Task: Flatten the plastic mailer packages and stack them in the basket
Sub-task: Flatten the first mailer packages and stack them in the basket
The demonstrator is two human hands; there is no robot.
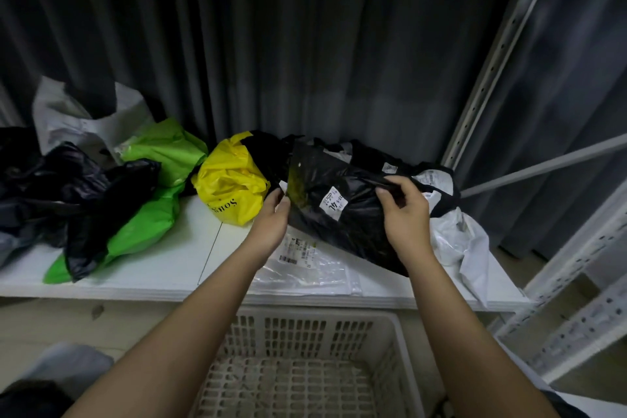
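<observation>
Basket (pixel 403 343): white, slotted, below the shelf (pixel 163 268) edge — no mailers visible inside.
Black mailer (pixel 342 214): lifted over the shelf, white label up.
Left hand (pixel 271 217): pinches its left edge.
Right hand (pixel 403 210): pinches its top fold.
Yellow bag (pixel 230 180): just left — touching.

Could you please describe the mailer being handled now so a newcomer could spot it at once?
On the white shelf above the basket, right of the yellow bag, it is the black mailer gripped by both hands. Unlike the neighbouring black bags, it shows a white label.
</observation>
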